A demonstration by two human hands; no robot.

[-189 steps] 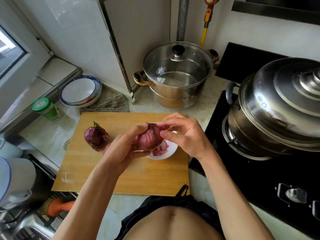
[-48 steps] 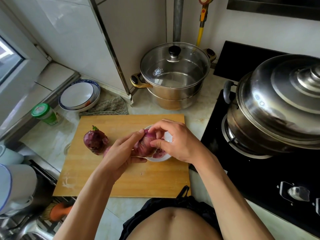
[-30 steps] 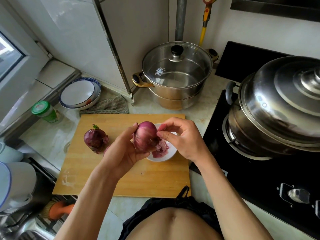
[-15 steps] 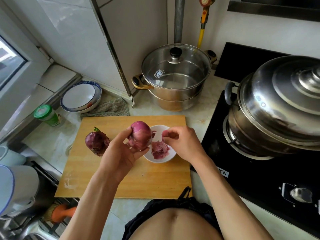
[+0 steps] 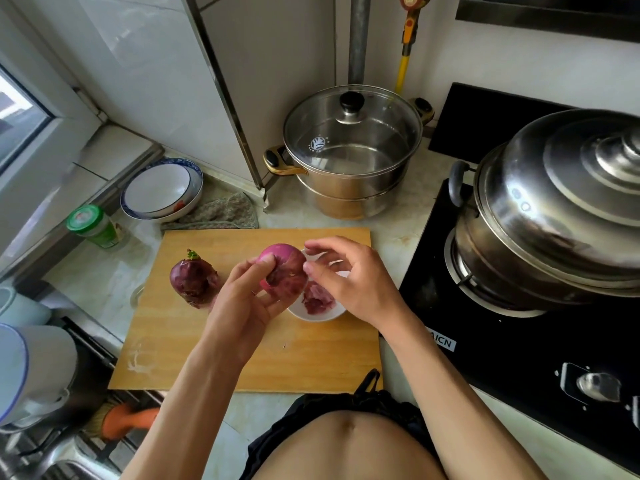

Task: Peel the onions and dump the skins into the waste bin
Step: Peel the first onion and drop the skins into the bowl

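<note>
My left hand (image 5: pixel 242 303) grips a red onion (image 5: pixel 285 271), mostly peeled and shiny, above the wooden cutting board (image 5: pixel 214 348). My right hand (image 5: pixel 353 282) hovers just right of it with thumb and fingers loosely curved; its thumb tip is beside the onion and it holds nothing that I can see. Below the hands a small white bowl (image 5: pixel 311 315) holds purple onion skins (image 5: pixel 317 297). A second red onion (image 5: pixel 194 277), still in its dark skin with a green sprout, sits on the board's left part. No waste bin is in view.
A glass-lidded steel pot (image 5: pixel 353 150) stands behind the board. A large steel steamer (image 5: pixel 554 209) sits on the black stove (image 5: pixel 519 358) at right. Stacked plates (image 5: pixel 161 188), a cloth (image 5: pixel 218 213) and a green-capped jar (image 5: pixel 93 226) lie at left; the sink area (image 5: pixel 41 393) is lower left.
My right hand dropped a piece of skin into the bowl and has come back beside the onion. My left hand turned the onion, which now shows more bare flesh.
</note>
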